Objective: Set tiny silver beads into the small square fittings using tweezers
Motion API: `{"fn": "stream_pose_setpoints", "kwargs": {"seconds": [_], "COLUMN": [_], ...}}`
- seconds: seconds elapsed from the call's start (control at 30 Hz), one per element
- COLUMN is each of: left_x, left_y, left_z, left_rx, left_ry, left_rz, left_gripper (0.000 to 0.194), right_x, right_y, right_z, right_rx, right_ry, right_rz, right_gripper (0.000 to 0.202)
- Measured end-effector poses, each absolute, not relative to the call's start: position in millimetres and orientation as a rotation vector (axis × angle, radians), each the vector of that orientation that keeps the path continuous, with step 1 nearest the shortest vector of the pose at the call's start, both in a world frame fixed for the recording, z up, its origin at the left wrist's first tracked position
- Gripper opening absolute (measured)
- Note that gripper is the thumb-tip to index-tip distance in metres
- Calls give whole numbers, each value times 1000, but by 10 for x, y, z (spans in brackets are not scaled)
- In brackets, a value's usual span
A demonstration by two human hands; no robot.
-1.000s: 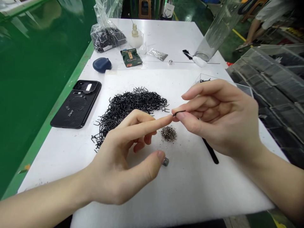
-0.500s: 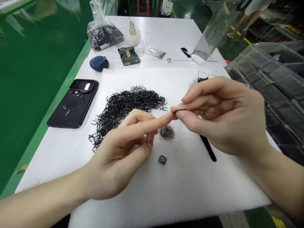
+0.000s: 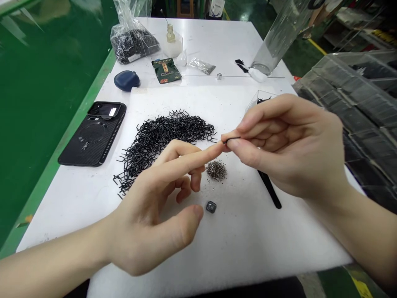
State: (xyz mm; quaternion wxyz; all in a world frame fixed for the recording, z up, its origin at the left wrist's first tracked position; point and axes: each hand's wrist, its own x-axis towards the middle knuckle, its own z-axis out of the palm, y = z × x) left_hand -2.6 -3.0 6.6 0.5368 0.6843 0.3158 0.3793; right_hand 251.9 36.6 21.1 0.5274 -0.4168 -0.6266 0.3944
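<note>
Between the thumb and fingers of my right hand (image 3: 288,145) is a thin black bent piece (image 3: 232,139), like a short wire. My left hand (image 3: 161,198) has its index finger stretched out, the tip touching the end of that piece. Its thumb stands apart and nothing lies in the palm. Behind the left hand spreads a heap of similar black bent pieces (image 3: 173,128), partly hidden by it. Below where the hands meet lies a small pile of tiny shiny metallic bits (image 3: 216,171). A small dark squarish object (image 3: 211,207) is nearer to me.
A black tool like tweezers (image 3: 270,190) lies partly under my right hand. At left is a phone in a black case (image 3: 93,134). Farther back stand a bag of black pieces (image 3: 133,43), a small bottle (image 3: 170,35) and a tall clear cylinder (image 3: 276,41). Clear-lidded boxes (image 3: 344,91) are at right.
My left thumb has moved down and away from the curled fingers, opening the hand. The right hand keeps its pinch on the black piece. The whole view has shifted slightly.
</note>
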Motion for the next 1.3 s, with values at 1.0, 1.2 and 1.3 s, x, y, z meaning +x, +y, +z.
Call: {"fn": "stream_pose_setpoints", "kwargs": {"seconds": [1.0,1.2,1.3], "left_x": [69,71,86], "left_y": [-42,-30,-33], "left_z": [-45,-73,-101], "left_rx": [2162,2126,2151], "left_ry": [832,880,887], "left_rz": [782,780,823], "left_gripper": [37,31,28], "right_x": [3461,3280,3275], "right_y": [675,756,835], "right_z": [696,448,474], "right_rx": [-1480,-1402,-1251], "right_ry": [-2337,-2417,-2229], "right_rz": [998,1215,1355], "right_gripper": [29,28,22]}}
